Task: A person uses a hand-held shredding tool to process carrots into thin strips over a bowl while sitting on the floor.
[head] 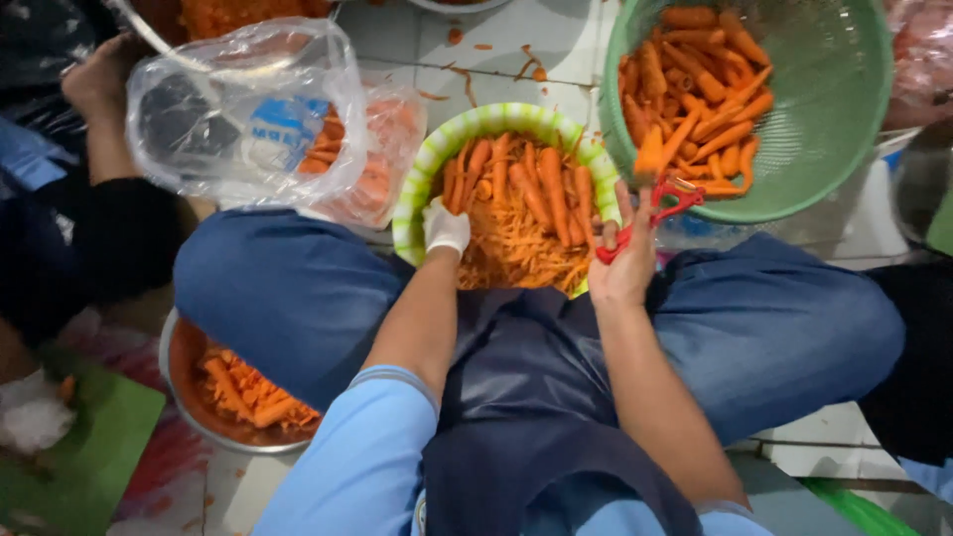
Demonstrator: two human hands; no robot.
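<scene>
R hand [625, 263] fingers clenched on red peeler [660, 208], carrot [650, 157] touching its blade, past fingertips. L gloved hand [445, 228] in striped green bowl [437, 149]; grip can't tell.

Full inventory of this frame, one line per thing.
Bowl: one, green-and-white striped rim, centre, holds carrots and peelings.
Colander: one, green, top right, holds peeled carrots.
Peeler: one, red, in right hand.
Carrot: one, orange, above peeler at right hand.
Plastic bags: two, clear, top left, one with carrots.
Metal basin: one, silver, lower left, carrot pieces inside.
Board: one, green, bottom left.
Other person's foot: one, top left.
Left hand: white glove, in bowl.
Right hand: bare, grips peeler.
</scene>
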